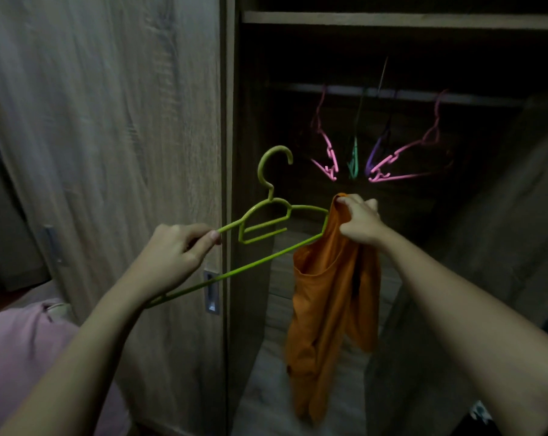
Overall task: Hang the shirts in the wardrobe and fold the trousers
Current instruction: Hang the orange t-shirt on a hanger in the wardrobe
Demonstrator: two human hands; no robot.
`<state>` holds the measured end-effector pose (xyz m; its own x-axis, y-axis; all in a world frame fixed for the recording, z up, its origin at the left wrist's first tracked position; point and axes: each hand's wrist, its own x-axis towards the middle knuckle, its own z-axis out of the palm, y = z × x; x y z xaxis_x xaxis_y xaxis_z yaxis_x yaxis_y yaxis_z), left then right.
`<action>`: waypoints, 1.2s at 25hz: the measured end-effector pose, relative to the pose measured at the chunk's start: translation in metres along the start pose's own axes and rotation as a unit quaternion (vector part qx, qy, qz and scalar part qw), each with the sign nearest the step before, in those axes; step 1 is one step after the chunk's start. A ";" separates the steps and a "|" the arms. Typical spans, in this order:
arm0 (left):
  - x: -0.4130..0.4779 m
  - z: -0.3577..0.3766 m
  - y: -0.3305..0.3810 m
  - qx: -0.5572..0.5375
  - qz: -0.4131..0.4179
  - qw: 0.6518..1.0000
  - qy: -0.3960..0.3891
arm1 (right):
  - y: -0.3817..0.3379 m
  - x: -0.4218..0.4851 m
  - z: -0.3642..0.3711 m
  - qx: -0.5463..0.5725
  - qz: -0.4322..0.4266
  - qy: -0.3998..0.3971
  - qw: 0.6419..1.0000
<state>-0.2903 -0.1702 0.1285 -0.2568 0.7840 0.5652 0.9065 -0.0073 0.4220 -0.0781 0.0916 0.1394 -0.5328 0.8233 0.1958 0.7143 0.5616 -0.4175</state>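
While the left hand point(175, 250) curls its fingers and thumb round the left shoulder bar of a green hanger point(266, 221), the right hand point(359, 220) pinches the bunched top of an orange shirt point(326, 309) at the hanger's right end, which is hidden in the cloth; the shirt drops from that grip in loose folds, its neck opening gaping below the hand; the hanger is tilted, hook up, its lower bar slanting down behind the left wrist; both are held in front of the open wardrobe point(231, 121), beside its wooden door point(109, 121) with a recessed metal handle point(211, 292); deep in the dark compartment a rail point(401, 95) carries two pink hangers point(329, 152), a teal hanger point(353, 162) and a purple hanger point(376, 149), well apart from the hands; a shelf point(392, 20) runs above; pink fabric point(21, 357) lies at lower left
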 end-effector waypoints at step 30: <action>-0.041 0.168 -0.023 0.058 0.023 0.998 -0.004 | -0.026 -0.053 -0.070 -0.167 -0.317 0.302 0.883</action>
<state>-0.2444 -0.0981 -0.0241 -0.2123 0.7890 0.5765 0.9498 0.0279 0.3116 -0.0371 0.0391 0.2020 -0.6071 0.1713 0.7759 0.5063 0.8360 0.2115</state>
